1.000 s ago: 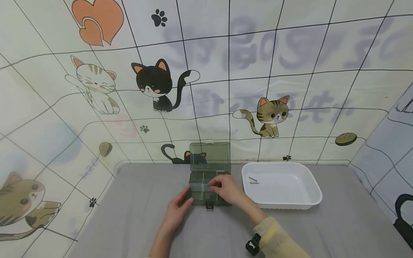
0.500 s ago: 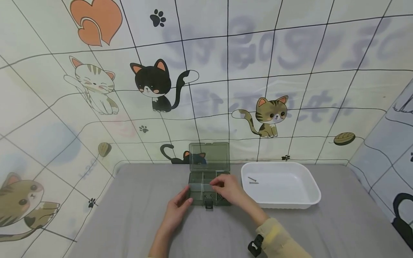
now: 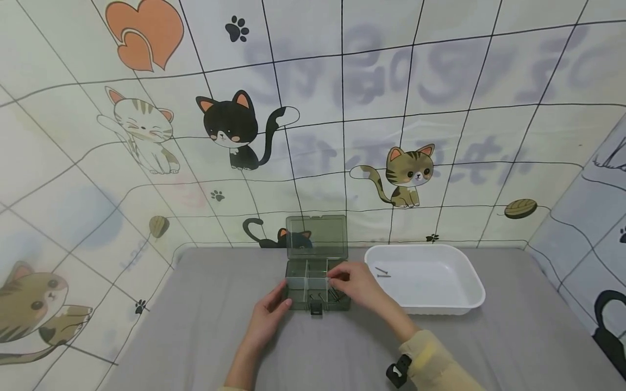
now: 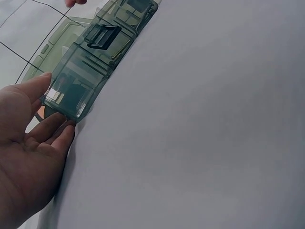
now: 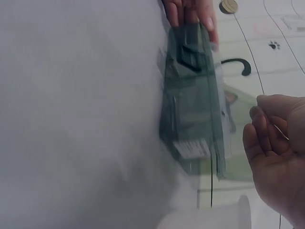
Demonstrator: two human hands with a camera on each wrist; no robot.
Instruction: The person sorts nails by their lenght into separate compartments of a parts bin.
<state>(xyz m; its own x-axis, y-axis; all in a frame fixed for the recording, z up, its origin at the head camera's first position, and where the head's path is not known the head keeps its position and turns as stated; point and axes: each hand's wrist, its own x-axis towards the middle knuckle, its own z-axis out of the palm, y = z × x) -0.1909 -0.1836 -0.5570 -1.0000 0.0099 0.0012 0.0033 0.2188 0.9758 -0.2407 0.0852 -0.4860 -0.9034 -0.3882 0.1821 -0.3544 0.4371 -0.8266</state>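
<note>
A translucent green compartment box (image 3: 298, 304) stands on the grey cloth, its lid (image 3: 318, 237) raised at the back. My left hand (image 3: 269, 312) holds its left front corner, thumb on the upper edge and fingers against the side, as the left wrist view shows. Several dark screws (image 3: 335, 295) lie in the front compartments. Over the box's right half is my right hand (image 3: 356, 282), thumb and forefinger tips close together. In the right wrist view those fingertips (image 5: 261, 101) show no thing clearly between them. Two screws (image 3: 383, 276) lie in the white tray (image 3: 430, 310).
The tray stands just right of the box, close to my right forearm. A cat-print sheet (image 3: 313, 136) hangs behind and at both sides. A dark strap-like thing (image 3: 608, 326) is at the far right. A black latch (image 3: 316, 308) sits at the box's front.
My right hand has drifted a little to the right over the box. More screws now show in the front compartments. My left hand has stayed on the corner.
</note>
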